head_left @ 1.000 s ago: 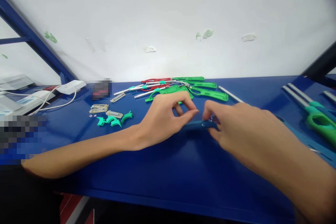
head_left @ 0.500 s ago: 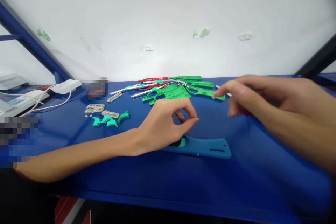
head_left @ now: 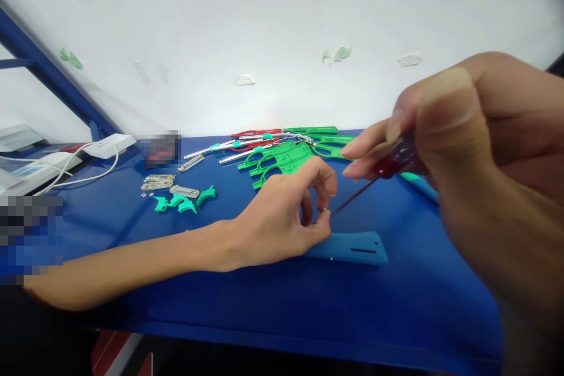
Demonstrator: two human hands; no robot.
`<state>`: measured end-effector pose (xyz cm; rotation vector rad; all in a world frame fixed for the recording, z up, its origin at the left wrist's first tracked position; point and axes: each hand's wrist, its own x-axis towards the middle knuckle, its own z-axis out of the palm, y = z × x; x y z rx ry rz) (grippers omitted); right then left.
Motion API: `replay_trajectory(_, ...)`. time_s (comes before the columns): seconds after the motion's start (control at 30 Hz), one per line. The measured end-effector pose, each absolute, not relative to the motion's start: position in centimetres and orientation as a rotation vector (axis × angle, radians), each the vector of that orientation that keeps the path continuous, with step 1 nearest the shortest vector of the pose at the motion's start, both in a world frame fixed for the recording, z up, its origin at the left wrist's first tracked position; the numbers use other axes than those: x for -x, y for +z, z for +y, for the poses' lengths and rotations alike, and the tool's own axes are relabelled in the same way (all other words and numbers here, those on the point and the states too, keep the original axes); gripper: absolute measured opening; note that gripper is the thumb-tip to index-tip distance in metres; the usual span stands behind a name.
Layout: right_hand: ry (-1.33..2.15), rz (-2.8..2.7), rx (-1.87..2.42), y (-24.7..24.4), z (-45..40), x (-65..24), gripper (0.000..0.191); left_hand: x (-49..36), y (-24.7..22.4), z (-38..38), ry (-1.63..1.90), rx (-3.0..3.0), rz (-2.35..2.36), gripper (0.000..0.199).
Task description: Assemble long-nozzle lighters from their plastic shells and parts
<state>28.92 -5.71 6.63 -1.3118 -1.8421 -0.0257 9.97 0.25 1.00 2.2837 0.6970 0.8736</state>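
Note:
My left hand [head_left: 286, 211] is closed in a pinch above the table, with a tiny shiny piece, seemingly a screw [head_left: 325, 209], at its fingertips. My right hand [head_left: 467, 129] grips a screwdriver [head_left: 390, 164] with a red and clear handle. Its thin shaft slants down to the left, and the tip is close to the left fingertips; whether they touch I cannot tell. Under and beside my left hand lies a blue lighter casing [head_left: 352, 247] with a slot at its right end. The left hand hides the casing's other end.
Green lighter shells [head_left: 286, 155], red shells [head_left: 255, 131] and metal rods [head_left: 207, 153] are heaped near the wall. Left of them lie clear cartridges [head_left: 185, 191] and teal triggers [head_left: 187, 205]. White cables and a power strip [head_left: 48, 167] sit far left. Behind my right hand shows a teal-blue piece [head_left: 420, 187].
My right hand has come nearer the camera, and the screwdriver now shows clearly, pointing at my left fingertips. My left hand's pinch has shifted slightly, and a shiny bit is visible in it.

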Motion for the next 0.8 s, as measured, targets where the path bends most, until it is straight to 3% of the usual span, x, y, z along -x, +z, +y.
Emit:
replay_trajectory(0.13,0.189,-1.689,1.192,7.3,-5.9,-28.2,0.034,-10.0,1.0,0.3,0.832,-2.345,0.702,0.034)
replay_trajectory(0.43,0.012,-1.779,1.250,6.2,-5.6,-28.4,0.038,-10.1,0.8,0.4,0.796,-2.413,0.683,0.050)
replay_trajectory(0.63,-0.016,-1.800,1.228,6.5,-5.5,-28.1,0.039,-10.1,1.1,0.3,0.762,-2.422,0.706,0.030)
replay_trajectory(0.8,0.103,-1.763,1.187,6.3,-5.5,-28.1,0.034,-10.2,1.2,0.3,0.758,-2.423,0.707,0.034)
